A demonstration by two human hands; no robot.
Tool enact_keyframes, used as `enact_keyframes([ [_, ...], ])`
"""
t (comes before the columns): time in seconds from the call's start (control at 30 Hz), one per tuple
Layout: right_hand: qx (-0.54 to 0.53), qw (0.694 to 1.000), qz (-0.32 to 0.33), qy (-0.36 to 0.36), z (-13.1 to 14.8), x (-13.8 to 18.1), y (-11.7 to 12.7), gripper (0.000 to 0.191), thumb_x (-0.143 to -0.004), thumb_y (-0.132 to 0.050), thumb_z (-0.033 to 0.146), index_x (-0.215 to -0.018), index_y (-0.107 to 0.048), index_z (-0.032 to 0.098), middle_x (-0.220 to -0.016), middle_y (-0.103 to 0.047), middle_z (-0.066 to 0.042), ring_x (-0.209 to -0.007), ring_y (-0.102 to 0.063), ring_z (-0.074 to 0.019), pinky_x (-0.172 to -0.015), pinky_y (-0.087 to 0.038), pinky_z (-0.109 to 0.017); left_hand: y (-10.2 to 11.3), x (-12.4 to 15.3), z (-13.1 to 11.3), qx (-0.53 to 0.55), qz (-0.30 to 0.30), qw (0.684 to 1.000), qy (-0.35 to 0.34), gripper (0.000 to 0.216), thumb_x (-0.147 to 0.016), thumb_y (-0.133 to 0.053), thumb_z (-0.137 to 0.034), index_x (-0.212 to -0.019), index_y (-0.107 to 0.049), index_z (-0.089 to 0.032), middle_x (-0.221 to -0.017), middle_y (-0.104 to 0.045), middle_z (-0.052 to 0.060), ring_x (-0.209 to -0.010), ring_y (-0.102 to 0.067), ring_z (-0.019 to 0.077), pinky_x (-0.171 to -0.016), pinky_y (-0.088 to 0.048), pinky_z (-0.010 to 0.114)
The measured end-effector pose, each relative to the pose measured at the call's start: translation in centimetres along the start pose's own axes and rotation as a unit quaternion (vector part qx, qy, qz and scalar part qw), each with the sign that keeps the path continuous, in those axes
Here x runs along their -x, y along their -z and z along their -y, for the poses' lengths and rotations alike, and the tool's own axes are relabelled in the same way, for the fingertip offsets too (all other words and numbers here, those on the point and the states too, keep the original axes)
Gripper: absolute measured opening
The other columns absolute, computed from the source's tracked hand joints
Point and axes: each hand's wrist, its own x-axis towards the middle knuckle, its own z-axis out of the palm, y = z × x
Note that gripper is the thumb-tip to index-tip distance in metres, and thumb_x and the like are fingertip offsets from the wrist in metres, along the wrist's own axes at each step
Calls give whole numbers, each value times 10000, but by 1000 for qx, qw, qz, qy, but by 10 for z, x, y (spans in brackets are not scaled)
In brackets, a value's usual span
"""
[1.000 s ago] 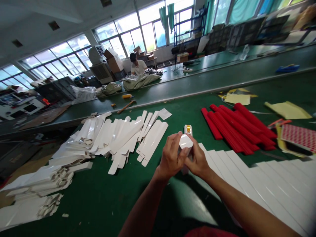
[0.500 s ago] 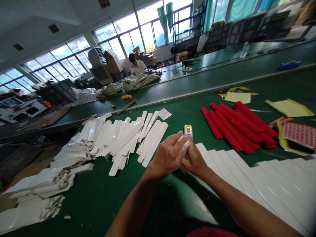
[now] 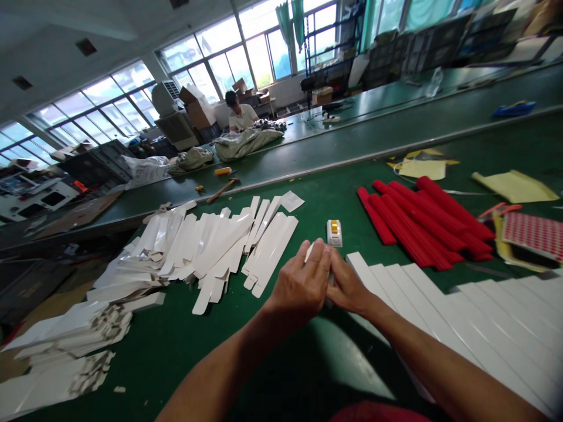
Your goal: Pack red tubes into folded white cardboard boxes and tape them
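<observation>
The left hand point(image 3: 303, 284) lies over the top of a white carton point(image 3: 309, 252), its fingers straight and pressed together; whether it also grips, I cannot tell. The right hand point(image 3: 349, 282) is closed around the carton's side, fingertips meeting those of the left. Most of the carton is hidden between the two hands, in front of the person, above the green table point(image 3: 202, 366).

Just beyond the fingertips stands a small white tape dispenser point(image 3: 334, 240) with an amber roll. To the right of the hands, long white boxes point(image 3: 440, 310) lie side by side in a slanting row, with a pile of red tubes point(image 3: 422, 225) behind them. Further right are orange-handled scissors point(image 3: 505, 208), a sheet of red round stickers point(image 3: 532, 234) and a yellow paper sheet point(image 3: 514, 186).

To the left, flattened white cartons point(image 3: 229, 240) spread in overlapping heaps. Behind these, a wooden-handled hammer point(image 3: 222, 191) lies near a yellow cylinder point(image 3: 223, 171). Farther back, another person point(image 3: 241, 117) in a dark cap is beside grayish-green sacks point(image 3: 248, 143), with windows point(image 3: 226, 70) behind.
</observation>
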Motion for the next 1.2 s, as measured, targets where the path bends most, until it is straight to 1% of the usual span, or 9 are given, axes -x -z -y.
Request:
enact_keyframes([
  [0.17, -179, 971, 42, -152, -36, 13, 12, 609, -848, -539, 454, -1383, -461, 173, -1365, -567, -132, -1246, -553, -288, -1058, -441, -440, -9, 8, -1, 13, -71, 996, 46, 417, -891, -438, -82, -1286, -544, -4, -1348, -579, 233, -1292, -534, 307, -1037, -522, 448],
  [0.23, -54, 948, -36, -311, -64, 10, 11, 601, -875, -461, 474, -1365, -446, 126, -1302, -601, -158, -1153, -611, -263, -991, -482, -401, -10, 12, -1, 39, -70, 995, 65, 419, -893, -442, -78, -1297, -541, -26, -1358, -575, 220, -1292, -531, 296, -1035, -526, 442],
  [0.33, 197, 850, -121, -473, -111, -11, 5, 752, -822, -571, 472, -1373, -373, 0, -1317, -539, -287, -1213, -549, -340, -1010, -427, -453, -7, 17, -2, 76, -78, 992, 65, 441, -893, -457, -69, -1330, -510, -43, -1381, -556, 210, -1329, -490, 290, -1073, -491, 463],
  [0.5, 300, 790, -85, -528, -170, -60, -7, 796, -665, -785, 425, -1257, -497, -21, -1274, -530, -361, -1235, -485, -460, -1032, -291, -581, -7, 17, -3, 103, -79, 989, 77, 474, -872, -474, -13, -1344, -493, -31, -1395, -536, 213, -1367, -435, 295, -1077, -482, 444],
  [0.63, 312, 775, -14, -549, -188, -79, -2, 441, -713, -725, 341, -1043, -650, 59, -1103, -666, -257, -1062, -624, -374, -954, -371, -507, -18, 11, 0, 133, -98, 983, 82, 438, -898, -508, -69, -1335, -497, -54, -1370, -552, 217, -1298, -499, 288, -998, -529, 420],
  [0.73, 311, 788, 20, -531, -176, -74, 26, 403, -754, -653, 463, -970, -678, 123, -984, -715, -151, -937, -671, -287, -796, -443, -361, -31, 7, 3, 128, -114, 980, 102, 372, -915, -528, -109, -1285, -545, -75, -1325, -584, 215, -1214, -567, 278, -939, -542, 402],
  [0.93, 412, 776, 4, -477, -104, 20, 151, 482, -714, -636, 501, -1028, -627, 135, -1076, -680, -150, -1027, -615, -317, -808, -397, -367, -47, -3, 1, 193, -204, 957, 72, 446, -848, -562, 15, -1283, -539, -79, -1281, -611, 209, -1240, -576, 283, -985, -507, 448],
  [1.07, 511, 691, -2, -512, -79, 139, 230, 430, -739, -579, 502, -976, -613, 144, -997, -678, -147, -933, -628, -311, -755, -408, -396, -49, -18, -12, 205, -225, 951, 49, 499, -850, -544, 22, -1331, -507, -108, -1258, -636, 182, -1235, -585, 266, -972, -516, 446],
  [1.2, 489, 625, 13, -608, -79, 222, 261, 453, -745, -576, 545, -930, -613, 133, -1041, -656, -179, -949, -633, -340, -747, -453, -456, -58, -30, -26, 206, -244, 947, 39, 418, -850, -568, 10, -1263, -558, -55, -1206, -658, 214, -1185, -617, 264, -931, -534, 419],
])
